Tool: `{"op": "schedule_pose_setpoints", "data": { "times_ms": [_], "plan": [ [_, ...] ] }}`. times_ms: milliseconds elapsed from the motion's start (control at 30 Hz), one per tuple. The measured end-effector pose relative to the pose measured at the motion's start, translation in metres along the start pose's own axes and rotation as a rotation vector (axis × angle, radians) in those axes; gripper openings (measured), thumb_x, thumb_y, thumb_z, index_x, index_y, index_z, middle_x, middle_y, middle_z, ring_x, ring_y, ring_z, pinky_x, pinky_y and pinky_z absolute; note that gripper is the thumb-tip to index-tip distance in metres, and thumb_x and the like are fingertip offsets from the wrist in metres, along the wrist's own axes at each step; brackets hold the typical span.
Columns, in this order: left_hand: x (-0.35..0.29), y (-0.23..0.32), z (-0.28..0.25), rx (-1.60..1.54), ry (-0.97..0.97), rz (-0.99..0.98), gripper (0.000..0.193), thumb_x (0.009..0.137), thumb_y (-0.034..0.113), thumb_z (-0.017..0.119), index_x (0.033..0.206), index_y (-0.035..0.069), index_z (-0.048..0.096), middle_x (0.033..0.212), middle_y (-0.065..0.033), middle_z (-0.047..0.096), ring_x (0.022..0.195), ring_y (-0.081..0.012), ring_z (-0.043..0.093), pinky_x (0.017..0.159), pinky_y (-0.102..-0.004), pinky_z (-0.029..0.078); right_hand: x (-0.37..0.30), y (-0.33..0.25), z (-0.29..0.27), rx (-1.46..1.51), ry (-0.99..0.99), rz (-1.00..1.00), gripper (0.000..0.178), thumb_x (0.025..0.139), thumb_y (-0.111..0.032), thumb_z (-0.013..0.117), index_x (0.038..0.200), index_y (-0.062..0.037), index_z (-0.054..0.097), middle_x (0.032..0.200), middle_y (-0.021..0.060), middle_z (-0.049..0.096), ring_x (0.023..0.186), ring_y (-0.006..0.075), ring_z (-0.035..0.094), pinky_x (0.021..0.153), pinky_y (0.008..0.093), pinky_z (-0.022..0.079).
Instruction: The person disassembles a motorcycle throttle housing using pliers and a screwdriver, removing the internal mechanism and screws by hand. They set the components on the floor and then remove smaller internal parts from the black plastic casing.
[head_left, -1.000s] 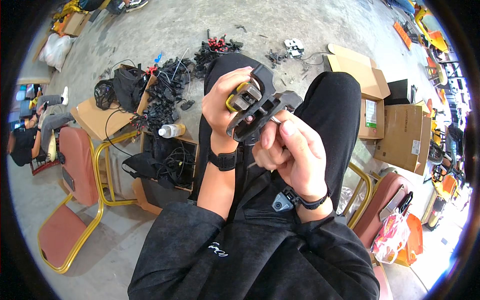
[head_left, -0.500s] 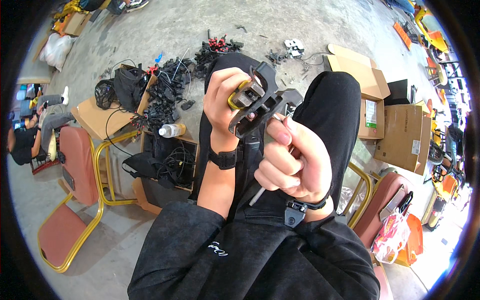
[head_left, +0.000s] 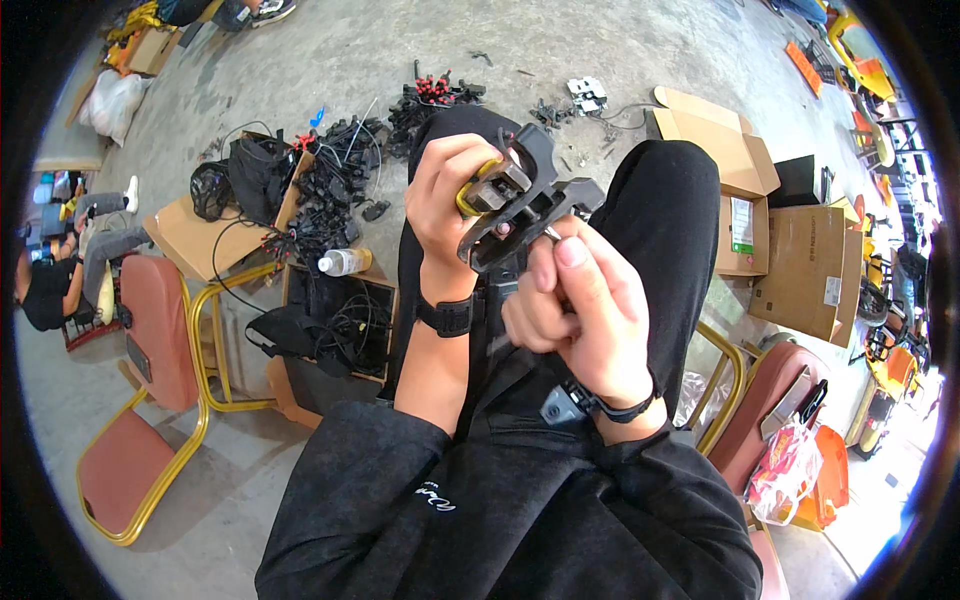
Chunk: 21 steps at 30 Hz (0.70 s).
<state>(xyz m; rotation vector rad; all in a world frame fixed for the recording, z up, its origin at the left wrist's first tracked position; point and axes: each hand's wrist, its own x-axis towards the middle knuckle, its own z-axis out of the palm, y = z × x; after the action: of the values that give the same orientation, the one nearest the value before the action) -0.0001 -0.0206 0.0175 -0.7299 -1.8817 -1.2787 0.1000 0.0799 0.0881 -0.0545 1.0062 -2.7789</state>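
Observation:
Over my lap, my left hand (head_left: 443, 195) is closed around a tool like pliers, with a yellow grip (head_left: 466, 200) and blocky metal jaws (head_left: 498, 188). Against those jaws sits a black open-framed bracket (head_left: 540, 195), held up with the tool. My right hand (head_left: 575, 300) is closed just below the bracket's right side. Between its thumb and forefinger a thin metal rod (head_left: 552, 233) is pinched, its tip meeting or nearly meeting the bracket's lower edge. The rest of the rod is hidden by the fingers or blurred.
On the floor to the left lie heaps of black cables and parts (head_left: 335, 180), a clear bottle (head_left: 345, 262) and an open box of cables (head_left: 340, 325). Chairs (head_left: 155, 330) flank me. Cardboard boxes (head_left: 800, 270) stand at right. A person (head_left: 55, 285) sits far left.
My right hand has turned about the rod and shifted slightly up and left; the rod's lower end no longer shows clearly. My left hand and the bracket have hardly moved.

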Motion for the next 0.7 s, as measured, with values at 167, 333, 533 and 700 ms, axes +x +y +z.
{"op": "schedule_pose_setpoints", "data": {
  "times_ms": [167,333,533,700],
  "plan": [
    [-0.001,-0.003,-0.003,0.022,-0.013,-0.025,0.025,0.065,0.012,0.070,0.083,0.003,0.057,0.080,-0.0101,0.057,0.065,-0.0238,0.058,0.055,-0.0295,0.047,0.006,0.001,-0.004,-1.380,0.221,-0.619,0.009,0.080,-0.002,0.056,0.088,0.0012,0.053,0.068,0.0156,0.052,0.057,0.0309,0.050,0.053,0.0323,0.041],
    [-0.001,-0.003,-0.001,0.000,0.008,-0.012,0.026,0.067,0.017,0.070,0.084,0.003,0.057,0.080,-0.0108,0.057,0.066,-0.0245,0.058,0.056,-0.0302,0.047,-0.005,-0.013,-0.004,-0.989,0.227,-0.260,0.010,0.086,-0.009,0.051,0.090,-0.0008,0.056,0.069,0.0059,0.053,0.059,0.0151,0.048,0.057,0.0259,0.039],
    [-0.001,-0.002,0.000,0.004,0.014,-0.015,0.025,0.067,0.016,0.069,0.083,0.002,0.057,0.080,-0.0112,0.057,0.067,-0.0248,0.058,0.057,-0.0307,0.047,0.000,-0.008,-0.012,-0.326,0.068,-0.040,0.026,0.094,-0.021,0.040,0.081,-0.0021,0.051,0.060,-0.0041,0.038,0.051,0.0039,0.027,0.048,0.0198,0.023],
    [-0.003,-0.006,0.001,-0.040,0.007,-0.020,0.023,0.066,0.014,0.069,0.083,0.002,0.057,0.079,-0.0108,0.057,0.067,-0.0247,0.058,0.056,-0.0308,0.046,0.003,-0.007,-0.007,0.085,-0.065,0.084,0.026,0.096,-0.024,0.035,0.081,-0.0053,0.045,0.052,-0.0045,0.028,0.045,0.0059,0.025,0.046,0.0227,0.023]
  ]
}}
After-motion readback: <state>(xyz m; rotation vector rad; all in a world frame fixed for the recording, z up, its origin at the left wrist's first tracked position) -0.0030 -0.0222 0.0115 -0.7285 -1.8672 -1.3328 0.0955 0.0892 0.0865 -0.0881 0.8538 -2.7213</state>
